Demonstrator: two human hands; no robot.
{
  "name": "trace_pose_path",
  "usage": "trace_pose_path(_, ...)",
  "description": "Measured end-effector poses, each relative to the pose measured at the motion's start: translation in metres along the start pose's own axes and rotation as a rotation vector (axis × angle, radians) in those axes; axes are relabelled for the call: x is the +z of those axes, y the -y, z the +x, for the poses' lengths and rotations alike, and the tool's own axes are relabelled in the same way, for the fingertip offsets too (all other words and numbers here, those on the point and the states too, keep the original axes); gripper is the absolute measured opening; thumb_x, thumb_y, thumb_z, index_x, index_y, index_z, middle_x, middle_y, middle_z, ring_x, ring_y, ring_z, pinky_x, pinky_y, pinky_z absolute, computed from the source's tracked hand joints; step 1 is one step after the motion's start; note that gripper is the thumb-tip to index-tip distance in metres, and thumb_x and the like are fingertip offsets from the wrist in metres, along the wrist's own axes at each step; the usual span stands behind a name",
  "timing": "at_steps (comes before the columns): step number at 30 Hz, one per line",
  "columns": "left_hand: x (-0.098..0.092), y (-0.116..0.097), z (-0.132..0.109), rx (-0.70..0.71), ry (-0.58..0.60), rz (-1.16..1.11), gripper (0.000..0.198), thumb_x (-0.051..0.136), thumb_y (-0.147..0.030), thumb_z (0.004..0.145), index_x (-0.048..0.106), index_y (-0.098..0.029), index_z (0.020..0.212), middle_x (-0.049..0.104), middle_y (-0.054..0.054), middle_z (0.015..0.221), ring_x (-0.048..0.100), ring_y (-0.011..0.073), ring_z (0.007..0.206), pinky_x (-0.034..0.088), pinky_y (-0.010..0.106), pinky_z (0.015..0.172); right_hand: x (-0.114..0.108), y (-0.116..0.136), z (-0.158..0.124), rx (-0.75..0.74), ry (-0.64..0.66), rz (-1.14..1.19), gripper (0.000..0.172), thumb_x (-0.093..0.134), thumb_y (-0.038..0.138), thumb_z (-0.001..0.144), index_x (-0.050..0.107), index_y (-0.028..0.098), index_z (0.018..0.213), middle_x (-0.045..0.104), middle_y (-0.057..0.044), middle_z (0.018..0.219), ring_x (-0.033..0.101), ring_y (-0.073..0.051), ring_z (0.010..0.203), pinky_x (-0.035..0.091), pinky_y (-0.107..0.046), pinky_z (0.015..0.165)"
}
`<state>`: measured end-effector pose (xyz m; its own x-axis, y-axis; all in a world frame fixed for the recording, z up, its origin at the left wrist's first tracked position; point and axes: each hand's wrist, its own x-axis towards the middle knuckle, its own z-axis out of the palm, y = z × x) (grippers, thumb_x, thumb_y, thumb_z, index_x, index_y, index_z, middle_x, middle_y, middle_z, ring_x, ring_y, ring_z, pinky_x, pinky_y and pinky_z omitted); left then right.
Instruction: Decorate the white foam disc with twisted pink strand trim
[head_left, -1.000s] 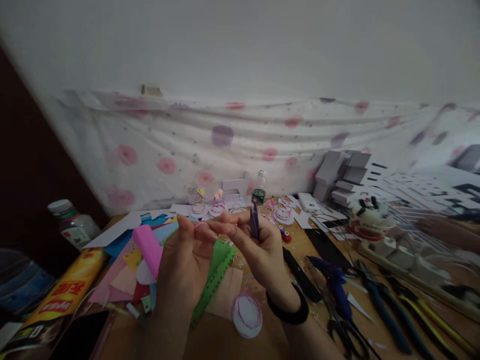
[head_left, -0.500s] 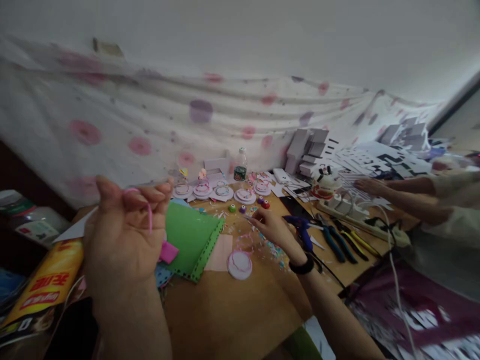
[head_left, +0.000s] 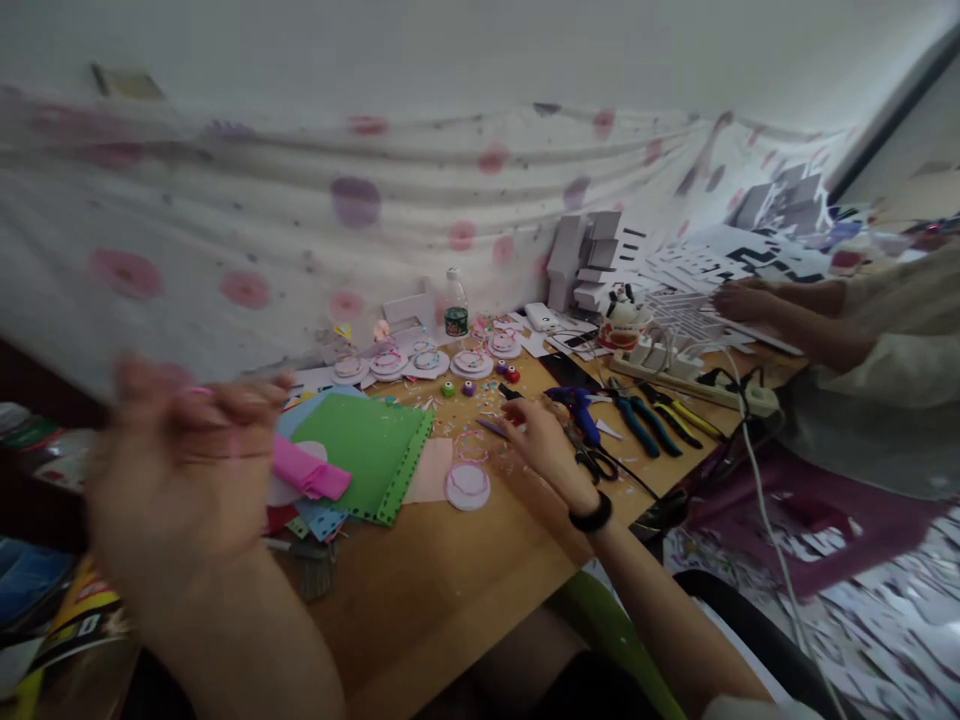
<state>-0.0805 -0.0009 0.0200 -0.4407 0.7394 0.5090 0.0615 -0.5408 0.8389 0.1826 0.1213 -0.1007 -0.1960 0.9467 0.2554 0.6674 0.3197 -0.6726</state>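
Note:
My left hand (head_left: 195, 470) is raised at the left, blurred, its fingers curled round a thin pink strip (head_left: 198, 390) that mostly hides behind them. My right hand (head_left: 536, 440) is low over the table, its fingers closed on a slim pointed tool (head_left: 491, 428) whose exact kind I cannot make out. Left of that tool lies a round white disc (head_left: 467, 487) with a pink strip curled on it. A pale pink sheet (head_left: 429, 472) touches a green foam sheet (head_left: 360, 450). Rolled pink material (head_left: 311, 470) rests on the green sheet's left side.
Decorated white discs (head_left: 472, 363) and a bottle (head_left: 456, 305) stand at the back. A blue glue gun (head_left: 581, 410), scissors (head_left: 596, 460), pliers (head_left: 641, 420) and a power strip (head_left: 690, 380) lie on the right. Another person's hands (head_left: 742, 300) work among white cut pieces.
The view has shifted, so the table things appear further left and higher. My left hand has moved left in the picture and blurred. The scissors beside my right hand now show.

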Motion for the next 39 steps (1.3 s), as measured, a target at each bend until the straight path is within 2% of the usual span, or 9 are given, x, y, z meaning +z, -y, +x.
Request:
trace_pose_path(3, 0.038, 0.007, -0.02, -0.13, 0.092, -0.058, 0.036, 0.073, -0.041, 0.086, 0.064, -0.031, 0.053, 0.069, -0.007, 0.054, 0.074, 0.0179, 0.07, 0.055, 0.041, 0.1, -0.016, 0.026, -0.04, -0.101, -0.023, 0.217, 0.028, 0.053, 0.042, 0.101, 0.064, 0.019, 0.109, 0.072, -0.008, 0.099, 0.067, -0.019, 0.084, 0.052, -0.031, 0.074)
trace_pose_path(5, 0.056, 0.017, -0.04, -0.227, 0.231, 0.011, 0.042, 0.067, -0.044, 0.088, 0.063, -0.028, 0.049, 0.07, -0.003, 0.053, 0.075, 0.021, 0.071, 0.056, 0.044, 0.096, -0.018, 0.041, -0.065, -0.193, 0.095, 0.668, 0.033, 0.058, 0.051, 0.098, 0.066, 0.022, 0.11, 0.073, -0.008, 0.106, 0.07, -0.021, 0.092, 0.055, -0.032, 0.075)
trace_pose_path(10, 0.055, 0.031, -0.094, -0.349, 0.49, 0.25, 0.045, 0.06, -0.04, 0.092, 0.063, -0.023, 0.05, 0.075, 0.002, 0.065, 0.072, 0.0198, 0.07, 0.055, 0.031, 0.08, -0.002, 0.046, -0.102, -0.054, 0.396, 1.216, 0.04, 0.062, 0.06, 0.094, 0.066, 0.021, 0.1, 0.073, -0.002, 0.079, 0.069, -0.014, 0.067, 0.053, -0.025, 0.06)
trace_pose_path(19, 0.041, 0.045, -0.138, -0.472, 0.843, 0.427, 0.052, 0.051, -0.049, 0.097, 0.064, -0.02, 0.056, 0.072, 0.002, 0.068, 0.065, 0.0152, 0.068, 0.047, 0.024, 0.07, -0.005, -0.005, -0.131, 0.228, 0.608, 1.182, 0.033, 0.089, 0.047, 0.072, 0.072, 0.019, 0.078, 0.074, 0.001, 0.066, 0.066, -0.011, 0.055, 0.053, -0.022, 0.057)
trace_pose_path(25, 0.035, 0.04, -0.155, -0.498, 0.669, 0.506, 0.034, 0.055, -0.05, 0.096, 0.074, -0.023, 0.088, 0.078, 0.003, 0.094, 0.07, 0.0194, 0.09, 0.053, 0.029, 0.083, -0.013, -0.023, -0.138, 0.329, 0.413, 1.127, 0.03, 0.094, 0.043, 0.063, 0.076, 0.022, 0.076, 0.077, 0.0, 0.071, 0.07, -0.012, 0.064, 0.055, -0.022, 0.063)
trace_pose_path(30, 0.023, 0.045, -0.216, -0.744, 1.191, 0.226, 0.043, 0.048, -0.055, 0.097, 0.077, -0.026, 0.085, 0.081, 0.001, 0.089, 0.074, 0.017, 0.072, 0.059, 0.027, 0.068, -0.023, -0.029, -0.138, 0.298, 0.347, 1.076, 0.029, 0.094, 0.044, 0.065, 0.076, 0.023, 0.075, 0.077, -0.001, 0.069, 0.07, -0.014, 0.061, 0.057, -0.023, 0.06)
trace_pose_path(32, 0.019, 0.051, -0.234, -0.611, 1.032, 0.467, 0.036, 0.069, -0.056, 0.083, 0.078, -0.024, 0.097, 0.079, 0.009, 0.113, 0.074, 0.0281, 0.103, 0.059, 0.039, 0.089, -0.025, -0.029, -0.137, 0.273, 0.354, 1.063, 0.029, 0.093, 0.044, 0.065, 0.076, 0.023, 0.075, 0.078, -0.002, 0.069, 0.07, -0.014, 0.059, 0.058, -0.024, 0.059)
trace_pose_path(34, 0.013, 0.053, -0.234, -0.602, 0.882, 0.565, 0.039, 0.061, -0.049, 0.09, 0.074, -0.02, 0.112, 0.072, 0.015, 0.127, 0.067, 0.032, 0.118, 0.055, 0.047, 0.098, -0.025, -0.03, -0.135, 0.257, 0.351, 1.056, 0.027, 0.093, 0.043, 0.066, 0.076, 0.023, 0.075, 0.078, -0.001, 0.071, 0.072, -0.015, 0.062, 0.059, -0.024, 0.06)
trace_pose_path(39, 0.003, 0.04, -0.184, -0.553, 0.555, 0.554, 0.026, 0.06, -0.046, 0.092, 0.072, -0.023, 0.093, 0.079, 0.003, 0.089, 0.074, 0.0187, 0.079, 0.061, 0.032, 0.076, -0.02, -0.038, -0.131, 0.234, 0.318, 0.982, 0.033, 0.091, 0.047, 0.065, 0.076, 0.024, 0.084, 0.08, -0.003, 0.076, 0.074, -0.018, 0.066, 0.061, -0.029, 0.064)
